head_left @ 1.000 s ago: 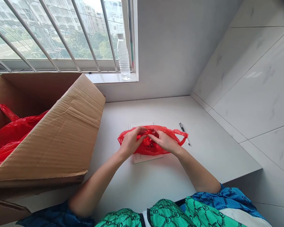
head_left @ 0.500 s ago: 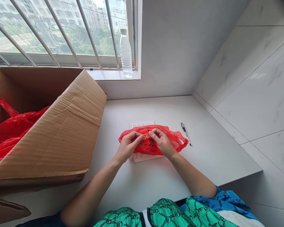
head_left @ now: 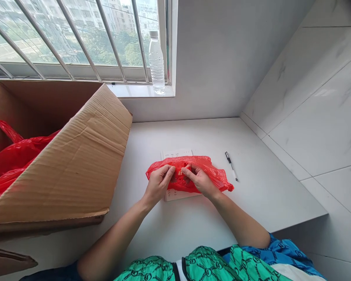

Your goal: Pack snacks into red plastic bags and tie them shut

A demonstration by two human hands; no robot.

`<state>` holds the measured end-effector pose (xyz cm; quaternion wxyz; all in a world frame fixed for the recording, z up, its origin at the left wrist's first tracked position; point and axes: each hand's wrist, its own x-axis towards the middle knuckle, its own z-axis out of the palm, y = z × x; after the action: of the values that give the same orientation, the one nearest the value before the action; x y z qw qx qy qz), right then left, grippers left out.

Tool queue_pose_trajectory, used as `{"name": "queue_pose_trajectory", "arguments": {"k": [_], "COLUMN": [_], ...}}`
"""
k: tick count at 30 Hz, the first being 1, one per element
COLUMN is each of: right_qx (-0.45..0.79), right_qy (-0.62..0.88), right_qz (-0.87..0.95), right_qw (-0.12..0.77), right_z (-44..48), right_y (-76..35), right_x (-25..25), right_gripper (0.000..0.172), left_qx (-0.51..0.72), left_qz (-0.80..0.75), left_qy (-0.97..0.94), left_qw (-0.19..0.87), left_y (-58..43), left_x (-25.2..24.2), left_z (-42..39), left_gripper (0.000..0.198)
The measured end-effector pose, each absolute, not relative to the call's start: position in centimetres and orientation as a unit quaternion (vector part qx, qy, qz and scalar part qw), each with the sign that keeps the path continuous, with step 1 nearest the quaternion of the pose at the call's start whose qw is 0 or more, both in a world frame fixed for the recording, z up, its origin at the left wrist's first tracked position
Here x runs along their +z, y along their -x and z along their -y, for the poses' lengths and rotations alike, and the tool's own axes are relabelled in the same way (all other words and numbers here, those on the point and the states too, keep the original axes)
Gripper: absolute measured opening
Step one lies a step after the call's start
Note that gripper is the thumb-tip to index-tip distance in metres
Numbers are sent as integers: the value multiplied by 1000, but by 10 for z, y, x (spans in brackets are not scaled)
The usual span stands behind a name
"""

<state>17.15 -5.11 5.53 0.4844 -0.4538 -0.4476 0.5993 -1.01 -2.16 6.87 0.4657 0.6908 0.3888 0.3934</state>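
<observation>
The red bag (head_left: 215, 170), lying over paper (head_left: 179, 196) on the table (head_left: 257, 207), is apparently being worked, its middle pinched by left hand (head_left: 158, 180) and right hand (head_left: 201, 180), with steady fingertip control seemingly called for next.

Room, probably in home: barred window (head_left: 84, 43) facing buildings (head_left: 119, 17), marble-look wall tiles (head_left: 318, 128), plain white tabletop (head_left: 266, 187).

I see the crinkled red plastic bag (head_left: 181, 182) lying on the flat white rectangular printed paper (head_left: 179, 196), and that on the smooth white tabletop (head_left: 152, 142). To its right I have the slim black-and-clear pen (head_left: 231, 166); to its left, the open brown cardboard box (head_left: 84, 160) with red plastic bundles (head_left: 20, 156) inside. Behind, I find the clear plastic bottle (head_left: 157, 68) standing upright on the white windowsill (head_left: 131, 92).
</observation>
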Motion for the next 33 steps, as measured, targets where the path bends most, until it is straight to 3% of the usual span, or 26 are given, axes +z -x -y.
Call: {"name": "queue_pose_trajectory", "arguments": {"k": [6,12,33], "right_qx": [630,665,612], "right_qy": [438,426,469], "right_qz": [403,372,409], "right_qw": [498,488,487], "right_z": [52,51,56], "right_y": [-172,-170,-167], "right_x": [55,51,59], "right_gripper": [35,37,43], "left_qx": [365,361,378], "left_qz": [-376,-339,-335], "left_qy": [-715,-673,-657], "left_qw": [463,550,559], "left_y": [11,10,10], "left_x": [64,57,63], "left_z": [25,27,30], "left_gripper": [33,33,36]}}
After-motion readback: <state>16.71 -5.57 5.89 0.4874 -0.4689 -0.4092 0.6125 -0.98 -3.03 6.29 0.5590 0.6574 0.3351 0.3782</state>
